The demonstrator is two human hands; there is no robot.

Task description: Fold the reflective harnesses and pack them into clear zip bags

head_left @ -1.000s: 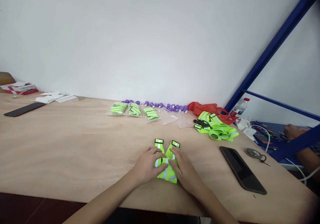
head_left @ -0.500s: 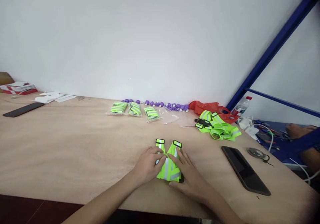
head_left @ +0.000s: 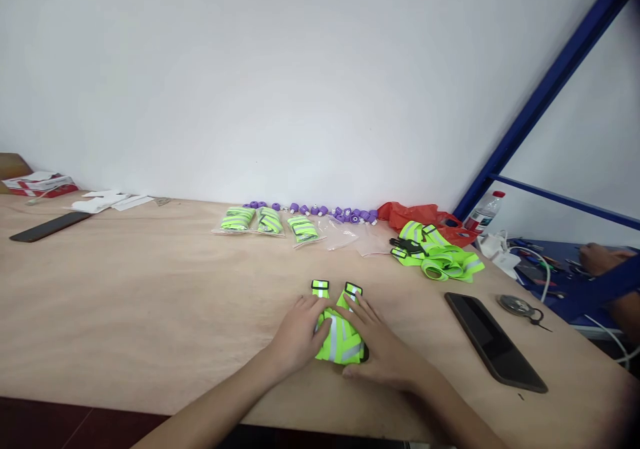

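A folded bright green reflective strap bundle (head_left: pixel 340 342) lies on the wooden table near its front edge, two black buckles pointing away from me. My left hand (head_left: pixel 299 332) rests on its left side, the thumb on the fabric and fingers curved over the upper part. On the right side lies my right hand (head_left: pixel 375 339), its fingers spread over the strap below the right buckle and its thumb near the bottom edge. The fingertips of both hands almost meet at the middle. Parts of the bundle are hidden under the hands.
Three bagged green bundles (head_left: pixel 269 221), clear bags (head_left: pixel 340 233) and purple rolls (head_left: pixel 320 210) line the back. Loose green straps (head_left: pixel 445 262) lie beside a red bag (head_left: pixel 407 215). A phone (head_left: pixel 495 342) is at right; another person's hand (head_left: pixel 603 259) shows beyond.
My left hand's fingers have shifted slightly up and its thumb lies straighter on the fabric. My right hand's thumb has moved a little right. The view has shifted slightly.
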